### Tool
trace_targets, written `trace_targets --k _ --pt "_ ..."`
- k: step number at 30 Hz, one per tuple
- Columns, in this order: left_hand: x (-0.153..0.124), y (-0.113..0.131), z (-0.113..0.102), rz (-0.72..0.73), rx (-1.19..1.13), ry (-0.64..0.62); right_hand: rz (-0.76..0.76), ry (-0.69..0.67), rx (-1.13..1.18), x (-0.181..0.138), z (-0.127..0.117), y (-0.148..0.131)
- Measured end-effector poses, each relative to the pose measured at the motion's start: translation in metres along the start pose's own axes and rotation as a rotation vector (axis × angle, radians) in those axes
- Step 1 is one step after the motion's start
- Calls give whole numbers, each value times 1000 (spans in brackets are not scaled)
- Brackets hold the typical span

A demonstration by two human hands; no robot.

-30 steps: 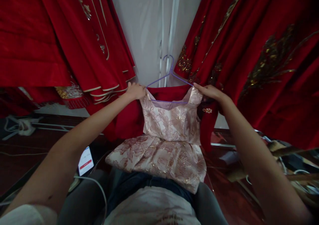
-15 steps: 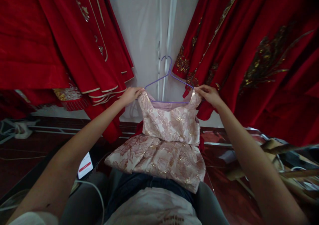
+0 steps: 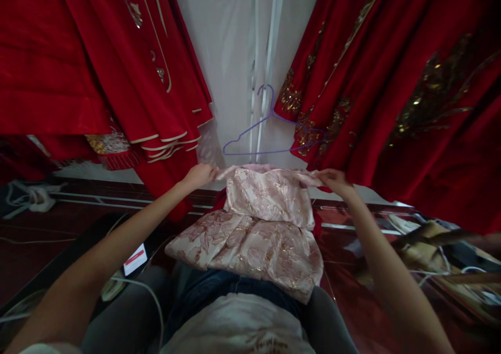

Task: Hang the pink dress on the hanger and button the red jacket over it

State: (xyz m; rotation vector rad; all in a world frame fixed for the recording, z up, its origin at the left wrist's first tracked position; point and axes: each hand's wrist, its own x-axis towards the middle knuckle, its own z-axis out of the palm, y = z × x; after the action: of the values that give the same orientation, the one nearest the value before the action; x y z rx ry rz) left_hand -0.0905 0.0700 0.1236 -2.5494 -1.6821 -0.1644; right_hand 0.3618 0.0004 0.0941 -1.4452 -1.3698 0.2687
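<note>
A pale pink brocade dress (image 3: 270,197) with a gold leaf pattern lies across my lap, its skirt spread toward me. My left hand (image 3: 200,175) pinches one shoulder strap and pulls it out to the left. Opposite it, my right hand (image 3: 335,180) grips the other strap, drawn out to the right. The neckline between them is stretched nearly straight. Just beyond the dress is a purple hanger (image 3: 258,153), its whole bottom bar showing and its hook at the top. Neither hand touches the hanger.
Red embroidered garments hang on the left (image 3: 156,93) and on the right (image 3: 313,103), with a pale wall (image 3: 219,46) between them. A phone (image 3: 135,260) with a lit screen lies left of my lap beside a white cable (image 3: 152,296). Assorted items (image 3: 434,244) lie at the right.
The dress straps have come off the hanger's arms. Both hands have moved down toward me and slightly apart with the straps, while the hanger stays behind above the neckline.
</note>
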Motion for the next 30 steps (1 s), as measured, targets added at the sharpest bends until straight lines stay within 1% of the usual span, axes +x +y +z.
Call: trace_targets --k 1,3,5,7,9,11,14,16,18,20,22,24,28,30 --pt "-1 7 -1 43 -17 26 -8 -43 10 -5 3 -3" --pt "0 26 -6 147 -51 136 -42 -122 18 -13 11 -16" --pt "8 48 -12 299 -86 259 -103 -146 -2 -19 21 -34" --pt "23 70 -15 458 -110 356 -165 -93 -62 -25 32 -53" --pt "40 90 -15 537 -128 411 -194 -7 -88 -30 43 -67" --pt "57 104 -9 525 -144 421 -187 85 -54 -34 52 -73" --pt "72 116 12 477 -166 373 -131 161 68 -42 60 -66" --pt "71 120 30 474 -170 377 -85 152 169 -47 63 -55" --pt "62 122 44 472 -167 431 -56 124 260 -50 63 -45" --pt "49 123 52 463 -172 488 -60 122 303 -50 60 -37" --pt "37 122 51 458 -182 512 -83 175 283 -45 55 -31" --pt "28 119 45 458 -184 512 -70 284 215 -37 46 -27" --pt "19 114 32 471 -181 489 72 527 76 -21 27 -16" --pt "16 113 29 472 -180 490 107 568 58 -15 19 -8"
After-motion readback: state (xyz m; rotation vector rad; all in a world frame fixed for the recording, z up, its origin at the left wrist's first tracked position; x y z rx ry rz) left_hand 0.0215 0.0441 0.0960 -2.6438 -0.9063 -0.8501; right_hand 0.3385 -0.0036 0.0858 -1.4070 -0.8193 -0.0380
